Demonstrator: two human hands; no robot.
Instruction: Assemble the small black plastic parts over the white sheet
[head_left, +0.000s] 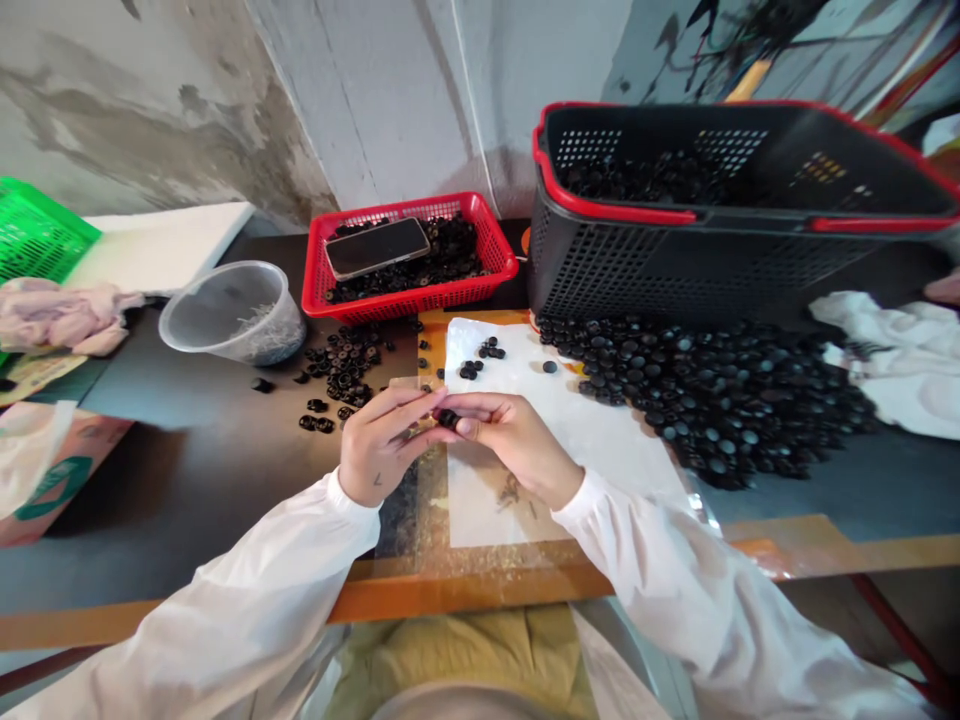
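Note:
Both my hands meet over the near middle of the table. Between the thumb and index finger of my right hand (521, 440) is a small black round part (448, 418). My left hand (384, 440) is closed in a pinch beside it; what its fingertips hold is too small to make out. Under my hands lies a white sheet (480, 500), with several black parts (472, 370) on its far end. A loose group of black ring-like parts (345, 365) lies left of my hands. To the right spreads a large pile of black round caps (720, 400).
A red basket (409, 302) holds black parts with a phone (379, 248) on top. Left of it stands a clear plastic tub (232, 310) with thin pins. A tall black basket (712, 265) stands back right. A tissue box (60, 470) and white cloth (907, 360) flank the table.

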